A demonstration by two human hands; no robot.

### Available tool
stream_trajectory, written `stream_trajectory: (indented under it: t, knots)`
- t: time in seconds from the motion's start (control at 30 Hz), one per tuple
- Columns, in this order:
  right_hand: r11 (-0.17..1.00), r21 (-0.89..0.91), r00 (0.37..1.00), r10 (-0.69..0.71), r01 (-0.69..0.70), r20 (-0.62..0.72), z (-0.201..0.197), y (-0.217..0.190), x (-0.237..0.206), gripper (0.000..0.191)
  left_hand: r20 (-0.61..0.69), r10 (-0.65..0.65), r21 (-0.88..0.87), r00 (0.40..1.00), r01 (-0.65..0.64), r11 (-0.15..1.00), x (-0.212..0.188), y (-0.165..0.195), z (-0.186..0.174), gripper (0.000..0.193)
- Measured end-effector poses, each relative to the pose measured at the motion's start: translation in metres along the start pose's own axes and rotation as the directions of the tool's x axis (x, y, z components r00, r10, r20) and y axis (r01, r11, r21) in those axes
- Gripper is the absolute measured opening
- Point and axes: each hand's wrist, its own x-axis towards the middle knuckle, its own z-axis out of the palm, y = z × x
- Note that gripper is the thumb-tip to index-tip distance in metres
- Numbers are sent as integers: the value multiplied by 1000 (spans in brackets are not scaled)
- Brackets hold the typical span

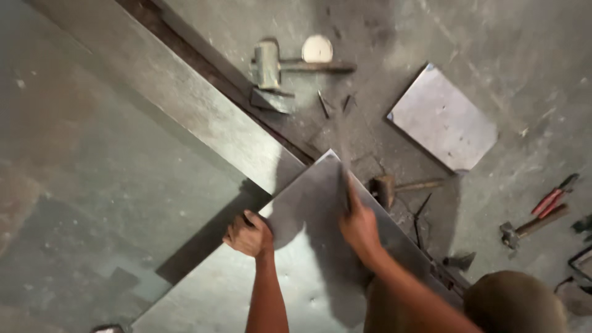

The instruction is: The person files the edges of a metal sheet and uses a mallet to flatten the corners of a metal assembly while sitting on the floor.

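Observation:
A grey metal sheet point(308, 203) lies tilted in front of me, one corner pointing away. My left hand point(250, 234) is closed on its left edge, fingers curled under it. My right hand point(359, 225) is above the sheet's right side, shut on a thin dark tool point(343, 179) that points up towards the corner. The tool is blurred by motion and I cannot tell its kind. My knee point(515, 302) shows at the lower right.
A larger metal sheet point(123, 154) covers the left. The concrete floor holds a heavy mallet point(268, 61), a white disc point(317, 48), a small square plate point(443, 117), a hammer point(385, 188), red-handled pliers point(555, 197) and another small hammer point(524, 229).

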Motion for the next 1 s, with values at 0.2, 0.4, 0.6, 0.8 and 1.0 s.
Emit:
stream_trajectory:
  t: [0.2,0.4,0.6,0.8,1.0]
  knots:
    - [1000,19,999,-24,24,-35,-11,-18,-42,94,65,-3,45,998,0,999,13,10,-10,43]
    - [997,57,998,40,-44,57,-26,-101,84,78,-14,42,1,999,-42,999,11,16,-12,41]
    - [841,-477,950,-309,253,-41,13,-24,-50,51,116,12,-63,993,-5,998,-1,18,-19,43]
    - [909,-416,923,-182,26,-339,-6,-49,-58,52,-63,92,-122,994,-99,988,-6,19,-49,48]
    - [892,-382,774,-414,242,-478,-49,-23,-50,45,-29,55,-84,998,-58,995,-4,20,-63,47]
